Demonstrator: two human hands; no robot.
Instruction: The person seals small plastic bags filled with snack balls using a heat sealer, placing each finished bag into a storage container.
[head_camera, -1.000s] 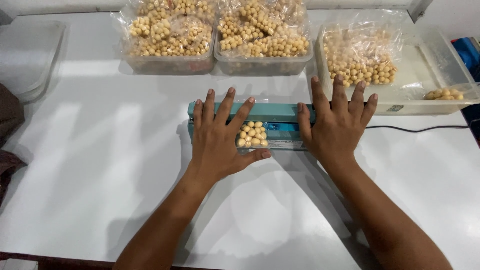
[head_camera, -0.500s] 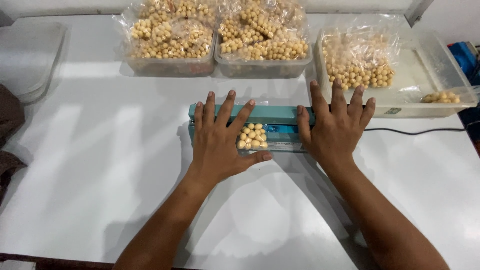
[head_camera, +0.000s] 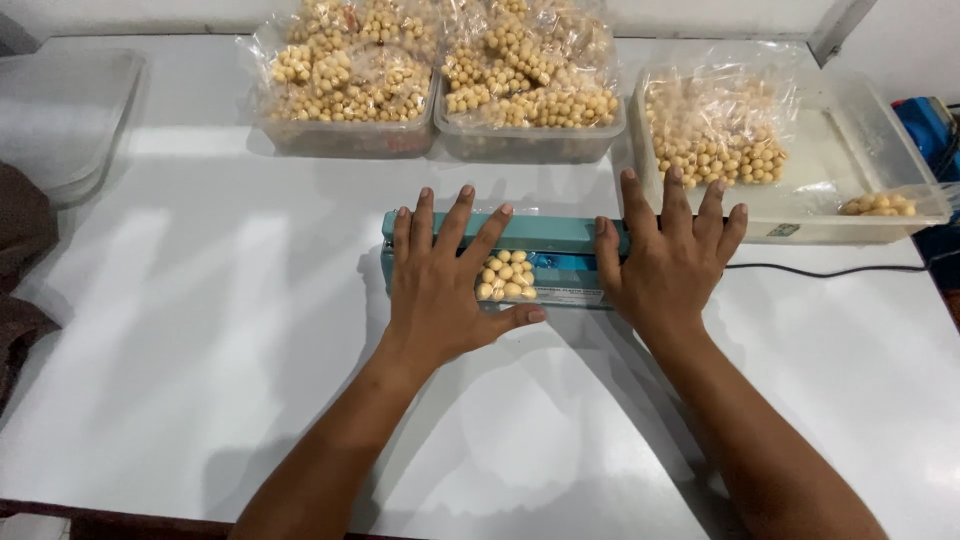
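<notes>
On a white table (head_camera: 200, 330) (tubs behind), left hand (head_camera: 440, 285) and right hand (head_camera: 668, 265) press flat, fingers spread, on a teal sealer (head_camera: 560, 235).

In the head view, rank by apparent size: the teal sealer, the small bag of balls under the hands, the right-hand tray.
1. Right-hand tray, largest.
2. Teal sealer, partly hidden by both hands.
3. Small bag of balls, smallest.

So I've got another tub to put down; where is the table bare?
Bare white table lies left of the left hand, and nearer than the sealer between the forearms. The far edge is crowded with tubs of bagged snack balls; the open tub fills the far right.
</notes>
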